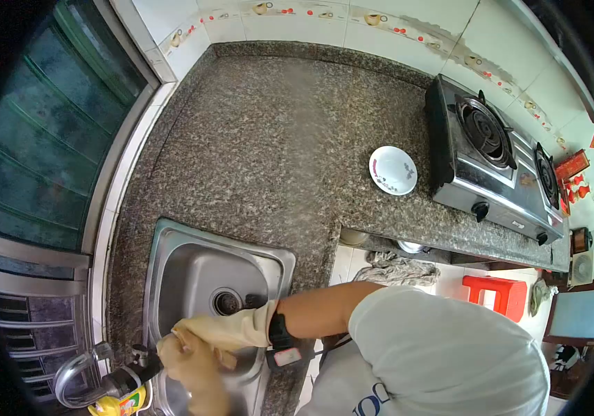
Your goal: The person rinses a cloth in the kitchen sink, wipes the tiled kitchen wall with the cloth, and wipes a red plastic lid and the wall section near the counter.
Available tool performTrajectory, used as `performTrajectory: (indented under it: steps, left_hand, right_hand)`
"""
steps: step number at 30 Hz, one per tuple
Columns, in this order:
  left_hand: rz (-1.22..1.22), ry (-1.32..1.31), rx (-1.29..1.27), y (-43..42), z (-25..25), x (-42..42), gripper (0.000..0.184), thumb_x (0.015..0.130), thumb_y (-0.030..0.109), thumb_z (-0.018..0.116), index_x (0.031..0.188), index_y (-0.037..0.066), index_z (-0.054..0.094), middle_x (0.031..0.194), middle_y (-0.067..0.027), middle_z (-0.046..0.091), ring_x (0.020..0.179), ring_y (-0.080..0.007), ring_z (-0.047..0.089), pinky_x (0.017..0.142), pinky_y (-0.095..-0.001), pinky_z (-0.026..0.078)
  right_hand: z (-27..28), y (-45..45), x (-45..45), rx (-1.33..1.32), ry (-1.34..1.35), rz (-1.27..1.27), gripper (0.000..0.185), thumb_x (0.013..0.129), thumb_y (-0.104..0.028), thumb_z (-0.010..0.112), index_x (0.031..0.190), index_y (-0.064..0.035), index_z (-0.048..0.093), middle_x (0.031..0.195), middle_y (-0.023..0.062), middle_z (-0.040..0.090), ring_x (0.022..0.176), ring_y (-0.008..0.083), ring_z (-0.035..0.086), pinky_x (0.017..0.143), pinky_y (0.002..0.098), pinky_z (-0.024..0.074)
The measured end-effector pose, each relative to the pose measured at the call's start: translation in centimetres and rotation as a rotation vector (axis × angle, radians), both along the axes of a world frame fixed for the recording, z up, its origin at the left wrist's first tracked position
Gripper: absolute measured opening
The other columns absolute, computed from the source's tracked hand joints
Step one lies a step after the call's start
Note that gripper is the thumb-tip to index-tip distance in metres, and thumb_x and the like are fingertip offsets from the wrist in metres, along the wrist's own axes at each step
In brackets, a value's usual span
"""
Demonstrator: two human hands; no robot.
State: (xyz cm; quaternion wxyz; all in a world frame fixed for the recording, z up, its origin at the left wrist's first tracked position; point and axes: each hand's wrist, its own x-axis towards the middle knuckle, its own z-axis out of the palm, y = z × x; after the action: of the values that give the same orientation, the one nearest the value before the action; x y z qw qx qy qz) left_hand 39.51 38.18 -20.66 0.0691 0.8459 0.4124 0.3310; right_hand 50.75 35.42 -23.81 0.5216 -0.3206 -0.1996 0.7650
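the left hand point(189, 364) and right hand point(198, 331), in pale gloves point(245, 327), meet over the sink point(186, 274) just beside the tap point(124, 378). i can't tell whether either grips anything. a plate point(393, 170) lies near the stove point(501, 208).

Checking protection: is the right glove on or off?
On: the right glove is worn, reaching up to the black wristband.

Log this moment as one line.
Left hand, right hand: gloved, close together over sink; anything held: unclear; plate: on counter beside stove
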Motion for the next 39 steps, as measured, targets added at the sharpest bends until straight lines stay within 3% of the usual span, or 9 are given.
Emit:
performTrajectory:
  steps: [6, 14, 18, 22, 24, 27, 33, 37, 39]
  left_hand:
    - [-0.084, 0.342, -0.014, 0.9, 1.8, 0.0, 0.019, 0.089, 0.013, 0.066, 0.075, 0.0, 0.062, 0.086, -0.016, 0.064, 0.075, -0.0349, 0.062, 0.065, -0.0469, 0.05]
    - [-0.423, 0.26, 0.122, -1.5, 5.4, 3.5, 0.026, 0.088, -0.003, 0.065, 0.068, 0.001, 0.049, 0.065, -0.0162, 0.049, 0.059, -0.0358, 0.049, 0.055, -0.0452, 0.039]
    - [-0.318, 0.421, -0.005, -0.1, 4.3, 0.9, 0.021, 0.094, 0.009, 0.062, 0.077, -0.002, 0.056, 0.071, -0.0174, 0.056, 0.062, -0.0323, 0.053, 0.059, -0.0445, 0.044]
    - [0.134, -0.017, -0.431, 4.1, -0.7, -1.6, 0.034, 0.101, 0.028, 0.055, 0.09, -0.004, 0.061, 0.079, -0.0135, 0.061, 0.07, -0.0208, 0.058, 0.062, -0.0358, 0.048]
    - [0.333, -0.35, -0.833, 1.4, 2.6, -0.9, 0.033, 0.104, 0.028, 0.049, 0.108, -0.001, 0.065, 0.094, -0.0092, 0.062, 0.071, -0.0132, 0.059, 0.059, -0.0257, 0.048]
    - [0.279, -0.498, -0.948, -0.7, 5.1, -0.7, 0.034, 0.102, 0.031, 0.051, 0.115, 0.0, 0.058, 0.103, -0.0108, 0.055, 0.082, -0.017, 0.053, 0.067, -0.0293, 0.042]
    - [0.063, -0.623, -1.09, -4.4, 7.3, -2.7, 0.046, 0.098, 0.037, 0.056, 0.128, 0.004, 0.045, 0.122, -0.0142, 0.041, 0.103, -0.0245, 0.04, 0.084, -0.0366, 0.032]
    - [-0.112, -0.669, -1.193, -7.1, 8.0, -5.6, 0.059, 0.096, 0.041, 0.059, 0.137, 0.006, 0.036, 0.135, -0.0164, 0.031, 0.117, -0.0296, 0.032, 0.095, -0.0414, 0.025]
    - [-0.207, -0.673, -1.268, -8.5, 8.2, -6.8, 0.066, 0.094, 0.043, 0.06, 0.142, 0.007, 0.032, 0.141, -0.0175, 0.026, 0.124, -0.0321, 0.027, 0.101, -0.0438, 0.021]
  right_hand:
    - [-3.3, 2.6, -0.3, 0.225, 0.589, 0.348, 0.029, 0.098, -0.031, 0.044, 0.096, -0.0074, 0.06, 0.079, 0.0055, 0.061, 0.074, 0.024, 0.063, 0.068, 0.0385, 0.0508]
    - [-3.0, 2.3, 2.6, 0.459, 0.095, 0.388, 0.034, 0.096, -0.03, 0.05, 0.109, -0.0006, 0.061, 0.097, 0.0172, 0.065, 0.094, 0.0327, 0.065, 0.082, 0.0406, 0.0522]
    - [-1.0, 2.8, 6.2, 0.723, -0.601, 0.302, 0.04, 0.095, -0.03, 0.053, 0.116, 0.0028, 0.061, 0.106, 0.023, 0.067, 0.103, 0.037, 0.065, 0.089, 0.0417, 0.0529]
    - [-2.8, 2.9, 5.1, 0.407, -0.961, -0.003, 0.057, 0.093, -0.035, 0.057, 0.131, 0.0075, 0.053, 0.123, 0.0286, 0.063, 0.116, 0.0397, 0.061, 0.099, 0.0428, 0.0495]
    - [-2.7, 0.4, 6.0, 0.307, -0.971, -0.112, 0.083, 0.089, -0.045, 0.062, 0.147, 0.0077, 0.037, 0.142, 0.0302, 0.05, 0.13, 0.04, 0.052, 0.11, 0.0433, 0.0408]
    - [3.6, -6.2, 9.8, 0.18, -0.992, -0.032, 0.081, 0.09, -0.045, 0.062, 0.147, 0.0065, 0.038, 0.141, 0.0301, 0.052, 0.13, 0.041, 0.052, 0.109, 0.0434, 0.0408]
    - [-2.7, -16.1, 10.2, 0.1, -0.833, -0.532, 0.061, 0.098, -0.037, 0.059, 0.148, -0.0043, 0.042, 0.121, 0.0157, 0.066, 0.094, 0.0169, 0.067, 0.08, 0.0321, 0.0571]
    - [5.5, -33.1, 11.4, -0.17, -0.746, -0.934, 0.068, 0.1, -0.031, 0.061, 0.153, -0.0014, 0.029, 0.11, 0.0142, 0.068, 0.086, 0.0183, 0.067, 0.076, 0.0313, 0.0558]
    - [7.2, -39.9, 12.8, -0.211, -0.815, -1.257, 0.081, 0.097, -0.035, 0.066, 0.154, 0.0005, 0.022, 0.126, 0.018, 0.062, 0.102, 0.0248, 0.067, 0.089, 0.0375, 0.0553]
